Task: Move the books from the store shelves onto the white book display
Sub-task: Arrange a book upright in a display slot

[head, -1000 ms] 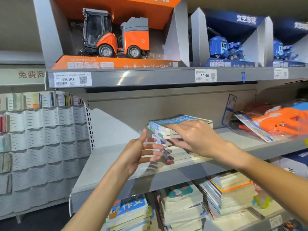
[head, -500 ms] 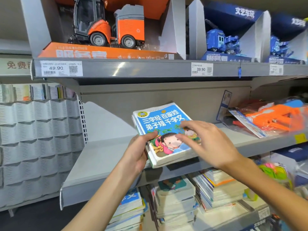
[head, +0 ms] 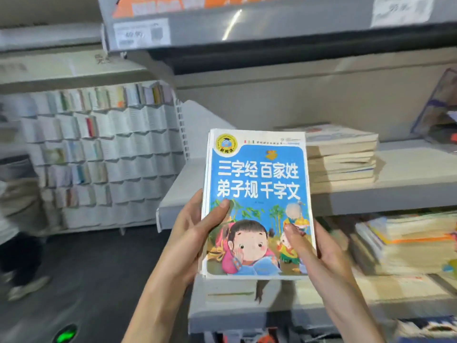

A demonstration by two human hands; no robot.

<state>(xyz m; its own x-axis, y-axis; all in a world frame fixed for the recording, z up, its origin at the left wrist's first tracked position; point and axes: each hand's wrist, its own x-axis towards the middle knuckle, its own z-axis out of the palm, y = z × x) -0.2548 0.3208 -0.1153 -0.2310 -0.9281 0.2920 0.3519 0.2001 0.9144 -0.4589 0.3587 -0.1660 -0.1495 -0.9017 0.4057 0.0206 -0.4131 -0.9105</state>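
Observation:
A small stack of blue children's books (head: pixel 257 184) with a cartoon child on the top cover is held up in front of me. My left hand (head: pixel 195 233) grips its left edge, thumb on the cover. My right hand (head: pixel 319 251) holds the lower right edge, thumb on the cover too. Behind it, a stack of books (head: pixel 343 159) lies flat on the grey store shelf (head: pixel 408 184). The white book display (head: pixel 118 157), with tiered pockets partly filled with books, stands to the left.
More book stacks (head: pixel 408 243) lie on the lower shelf at right. An upper shelf (head: pixel 272 28) with price tags hangs overhead. A person (head: pixel 17 219) stands at the far left on the dark floor (head: pixel 86 280). A green light glows on the floor.
The blue books came off the shelf stack and now sit upright, closer to me, held in both hands. My view has turned left and down, bringing the white display nearer.

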